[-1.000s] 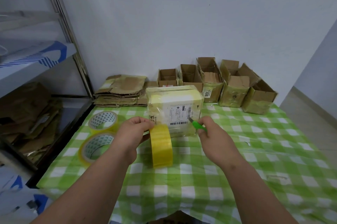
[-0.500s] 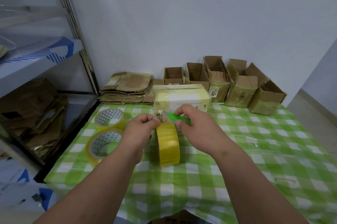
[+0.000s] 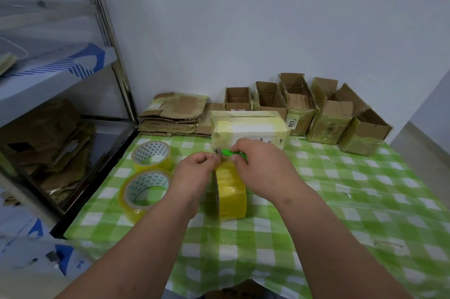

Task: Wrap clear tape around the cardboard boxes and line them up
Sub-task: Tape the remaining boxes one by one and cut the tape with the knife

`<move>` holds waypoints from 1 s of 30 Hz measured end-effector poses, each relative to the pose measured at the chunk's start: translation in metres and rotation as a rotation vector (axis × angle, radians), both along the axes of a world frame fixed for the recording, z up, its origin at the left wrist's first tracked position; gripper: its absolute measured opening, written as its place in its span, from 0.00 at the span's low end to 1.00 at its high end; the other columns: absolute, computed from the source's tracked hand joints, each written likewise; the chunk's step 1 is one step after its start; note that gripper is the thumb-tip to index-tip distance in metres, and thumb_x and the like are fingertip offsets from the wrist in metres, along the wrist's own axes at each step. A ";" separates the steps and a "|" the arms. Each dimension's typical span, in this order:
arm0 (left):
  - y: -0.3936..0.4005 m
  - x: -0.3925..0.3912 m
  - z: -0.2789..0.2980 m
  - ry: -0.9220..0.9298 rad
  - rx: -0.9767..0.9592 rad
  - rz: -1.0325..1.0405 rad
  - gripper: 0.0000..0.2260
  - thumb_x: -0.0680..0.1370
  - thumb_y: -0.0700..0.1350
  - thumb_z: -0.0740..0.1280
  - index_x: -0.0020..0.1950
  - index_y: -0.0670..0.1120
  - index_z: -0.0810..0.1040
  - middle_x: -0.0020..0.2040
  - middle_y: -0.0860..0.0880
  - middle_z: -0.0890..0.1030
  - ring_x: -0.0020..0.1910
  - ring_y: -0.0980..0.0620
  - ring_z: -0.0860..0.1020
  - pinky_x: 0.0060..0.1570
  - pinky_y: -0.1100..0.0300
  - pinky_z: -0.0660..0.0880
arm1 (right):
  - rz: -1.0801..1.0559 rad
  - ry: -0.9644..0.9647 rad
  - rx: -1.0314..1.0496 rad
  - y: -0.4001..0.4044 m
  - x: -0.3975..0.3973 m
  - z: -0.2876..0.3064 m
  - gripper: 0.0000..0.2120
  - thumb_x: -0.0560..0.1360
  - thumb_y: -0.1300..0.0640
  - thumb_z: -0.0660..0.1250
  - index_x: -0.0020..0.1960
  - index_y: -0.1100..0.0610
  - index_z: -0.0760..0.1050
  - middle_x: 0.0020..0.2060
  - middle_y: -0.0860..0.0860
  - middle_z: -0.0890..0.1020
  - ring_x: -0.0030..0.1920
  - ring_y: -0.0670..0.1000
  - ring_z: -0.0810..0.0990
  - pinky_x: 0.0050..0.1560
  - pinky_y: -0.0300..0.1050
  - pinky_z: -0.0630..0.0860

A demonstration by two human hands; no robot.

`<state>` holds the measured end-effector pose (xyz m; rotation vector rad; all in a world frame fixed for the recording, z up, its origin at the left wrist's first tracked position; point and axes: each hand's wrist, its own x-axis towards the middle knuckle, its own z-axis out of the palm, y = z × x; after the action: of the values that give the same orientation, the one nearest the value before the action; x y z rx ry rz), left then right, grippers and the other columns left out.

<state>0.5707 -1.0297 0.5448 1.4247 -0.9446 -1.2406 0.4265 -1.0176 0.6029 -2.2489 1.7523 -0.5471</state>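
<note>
A tape-wrapped box (image 3: 248,128) with a white label stands on the green checked table (image 3: 341,189). Right in front of it a yellow-tinted roll of clear tape (image 3: 231,195) stands on edge. My left hand (image 3: 197,167) pinches the tape strip at the top of the roll. Beside it, my right hand (image 3: 263,165) grips a small green cutter (image 3: 231,153) whose tip points left at the strip. A row of taped, open-topped cardboard boxes (image 3: 323,113) stands along the wall behind.
Two more tape rolls, one (image 3: 151,155) behind the other (image 3: 145,191), lie flat on the table's left. Flattened cardboard (image 3: 175,116) is stacked at the back left. A metal shelf rack (image 3: 60,104) stands left of the table.
My right hand has carried the green cutter left, from beside the box label to the top of the roll, close to my left hand. The roll stays where it was.
</note>
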 end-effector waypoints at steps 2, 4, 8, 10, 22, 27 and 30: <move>0.000 0.000 0.000 -0.001 -0.007 0.002 0.07 0.78 0.46 0.69 0.41 0.48 0.82 0.45 0.50 0.86 0.50 0.52 0.81 0.50 0.55 0.74 | -0.001 0.013 -0.012 -0.001 0.001 0.000 0.11 0.81 0.51 0.60 0.60 0.50 0.77 0.53 0.50 0.82 0.54 0.55 0.79 0.52 0.51 0.77; 0.001 -0.002 0.001 -0.004 -0.009 0.004 0.07 0.79 0.46 0.69 0.42 0.47 0.82 0.47 0.48 0.85 0.48 0.52 0.80 0.49 0.55 0.74 | -0.003 0.027 -0.022 -0.002 0.002 -0.001 0.11 0.81 0.52 0.60 0.59 0.50 0.77 0.52 0.50 0.83 0.52 0.55 0.79 0.51 0.51 0.77; 0.001 -0.002 0.002 -0.024 -0.015 -0.003 0.07 0.79 0.46 0.69 0.41 0.47 0.81 0.49 0.47 0.85 0.45 0.54 0.79 0.48 0.55 0.74 | -0.006 0.061 -0.044 -0.004 0.004 0.000 0.10 0.81 0.51 0.60 0.58 0.51 0.77 0.50 0.51 0.83 0.52 0.56 0.79 0.50 0.52 0.78; 0.001 -0.002 0.002 -0.026 -0.016 -0.004 0.08 0.78 0.46 0.69 0.40 0.48 0.81 0.49 0.47 0.85 0.46 0.53 0.79 0.49 0.55 0.74 | -0.004 0.079 -0.060 -0.004 0.005 0.001 0.10 0.81 0.51 0.60 0.58 0.51 0.77 0.50 0.51 0.82 0.52 0.56 0.79 0.50 0.51 0.78; 0.001 -0.002 0.007 -0.050 0.001 -0.006 0.07 0.78 0.46 0.70 0.43 0.44 0.82 0.40 0.50 0.82 0.41 0.54 0.77 0.44 0.57 0.73 | -0.022 0.127 -0.078 -0.005 0.002 0.002 0.11 0.81 0.50 0.59 0.56 0.50 0.79 0.49 0.50 0.83 0.51 0.55 0.79 0.46 0.48 0.76; -0.002 -0.002 0.008 -0.083 0.013 -0.017 0.07 0.77 0.46 0.70 0.41 0.46 0.81 0.39 0.48 0.80 0.41 0.52 0.76 0.42 0.57 0.73 | -0.019 0.129 -0.091 -0.004 -0.002 0.002 0.11 0.81 0.51 0.59 0.55 0.50 0.80 0.48 0.49 0.83 0.49 0.54 0.80 0.46 0.48 0.77; -0.004 0.000 0.008 -0.113 0.022 -0.039 0.07 0.77 0.47 0.70 0.41 0.45 0.81 0.41 0.46 0.79 0.42 0.49 0.75 0.44 0.54 0.71 | -0.009 0.149 -0.087 -0.008 0.002 0.001 0.11 0.80 0.51 0.59 0.53 0.51 0.79 0.46 0.50 0.83 0.49 0.55 0.80 0.43 0.46 0.74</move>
<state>0.5710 -1.0336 0.5529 1.5125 -1.0429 -1.2126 0.4289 -1.0257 0.6037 -2.3986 1.8419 -0.4771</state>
